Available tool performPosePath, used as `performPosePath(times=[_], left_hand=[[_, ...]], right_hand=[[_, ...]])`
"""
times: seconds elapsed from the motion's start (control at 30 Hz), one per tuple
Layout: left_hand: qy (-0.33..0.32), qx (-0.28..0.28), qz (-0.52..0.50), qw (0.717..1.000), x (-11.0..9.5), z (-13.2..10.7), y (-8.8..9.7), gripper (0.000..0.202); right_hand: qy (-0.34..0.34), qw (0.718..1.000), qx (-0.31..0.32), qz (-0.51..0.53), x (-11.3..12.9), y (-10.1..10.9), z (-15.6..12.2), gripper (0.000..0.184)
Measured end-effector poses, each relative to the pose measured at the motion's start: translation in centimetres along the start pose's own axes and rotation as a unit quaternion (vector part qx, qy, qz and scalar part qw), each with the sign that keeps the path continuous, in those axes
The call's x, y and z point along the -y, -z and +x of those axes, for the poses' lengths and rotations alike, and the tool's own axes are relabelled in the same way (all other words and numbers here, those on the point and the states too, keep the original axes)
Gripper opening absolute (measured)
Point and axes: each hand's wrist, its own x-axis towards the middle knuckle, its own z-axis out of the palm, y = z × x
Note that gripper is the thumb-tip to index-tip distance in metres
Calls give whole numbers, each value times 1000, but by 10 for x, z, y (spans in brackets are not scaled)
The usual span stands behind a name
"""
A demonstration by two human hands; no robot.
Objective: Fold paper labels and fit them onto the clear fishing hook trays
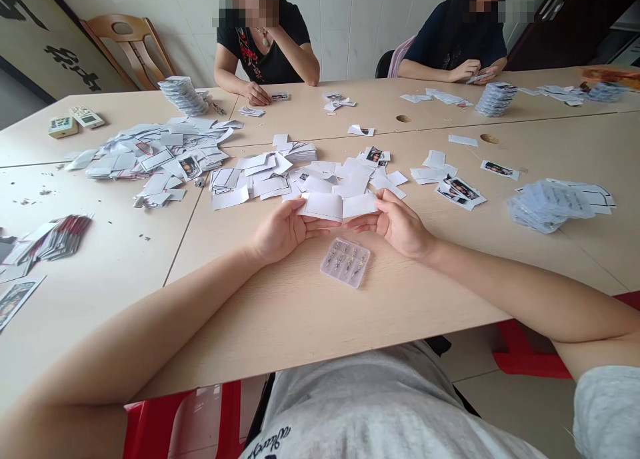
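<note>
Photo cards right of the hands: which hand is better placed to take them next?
Probably the right hand: nearer the photo cards than the left hand; both hold white paper.

Directly ahead of the left hand [285, 231] and right hand [400, 224], the way was blocked by scattered white paper slips [320, 179], which reached the white card [323, 207] held between both hands. Just below the hands, a small clear plastic box [345, 264] of metal pins stood in the way. Around that box, the pale wood of the tabletop [280, 326] was exposed toward the near edge, and a hand could be passed there. On the right side, a strip of wood was left between the slips and a stack of plastic-sleeved cards [550, 206]. On the left side, passage was obstructed by a heap of paper [150, 156].
</note>
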Motion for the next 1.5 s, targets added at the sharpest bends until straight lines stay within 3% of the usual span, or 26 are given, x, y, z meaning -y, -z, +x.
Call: performPosePath(times=[0.27,1.2,1.5], left_hand=[[14,1,-8,1000,-1,1,2,45],[14,-62,-25,998,0,4,0,43],[-10,-38,-13,999,1,2,0,43]], right_hand=[[-20,1000,8,1,5,-3,-2,22],[-3,999,-3,-36,3,-4,-4,27],[8,1000,6,-18,0,-2,-4,22]])
